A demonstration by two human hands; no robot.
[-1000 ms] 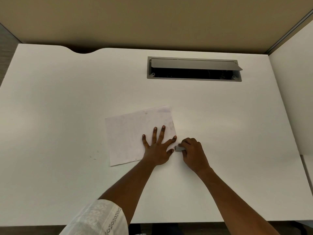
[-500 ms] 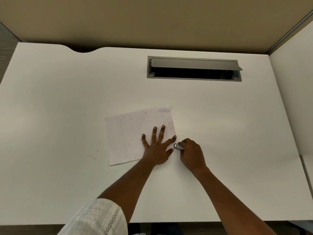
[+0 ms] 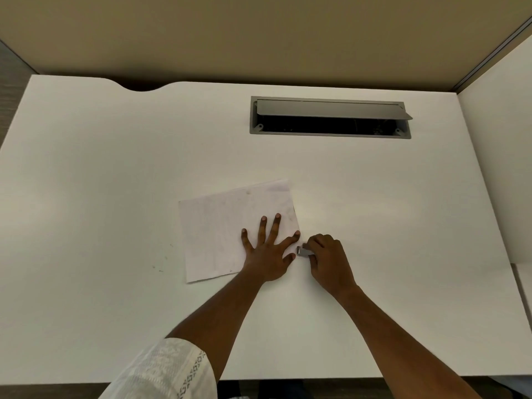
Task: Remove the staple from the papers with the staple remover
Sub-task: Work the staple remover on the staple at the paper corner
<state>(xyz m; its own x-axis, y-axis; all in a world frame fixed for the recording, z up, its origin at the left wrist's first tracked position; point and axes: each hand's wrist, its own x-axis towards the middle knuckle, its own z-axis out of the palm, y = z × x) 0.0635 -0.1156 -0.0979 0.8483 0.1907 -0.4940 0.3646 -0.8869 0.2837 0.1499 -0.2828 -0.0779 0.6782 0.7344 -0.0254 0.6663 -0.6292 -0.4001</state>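
Pressing the papers flat while the staple remover sits at their near right corner.

On the white desk, the left hand lies palm down with fingers spread wide over the sheets' near right part, holding nothing, only pinning them. The right hand is curled around the small grey metal staple remover, fingers closed on it, its tip poking out just beside the left thumb and the paper's edge (the staple itself is too small to make out). A grey cable hatch with its lid raised sits well apart, toward the desk's far edge. A white patterned sleeve covers the left upper arm.
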